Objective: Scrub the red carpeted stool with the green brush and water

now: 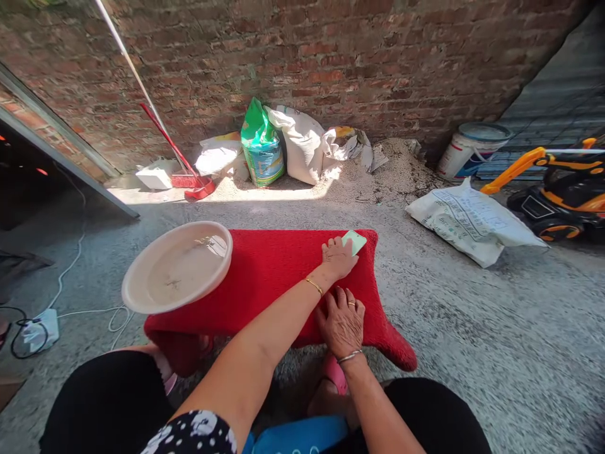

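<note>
Bench (pixel 274 271), just one, nubbly red all over, with a rounded foot splaying out at the near right corner. One smooth, round, pale basin (pixel 137 277) of water (pixel 182 271) sits on its left end. One flat, pale green piece (pixel 358 242) lies at the far right corner; the left hand (pixel 339 257), arm stretched across, lies over its near side, though whether it is clamped on I can't tell. Nearer, the right hand (pixel 345 323) rests palm down, fingers bent and slightly apart.
</note>
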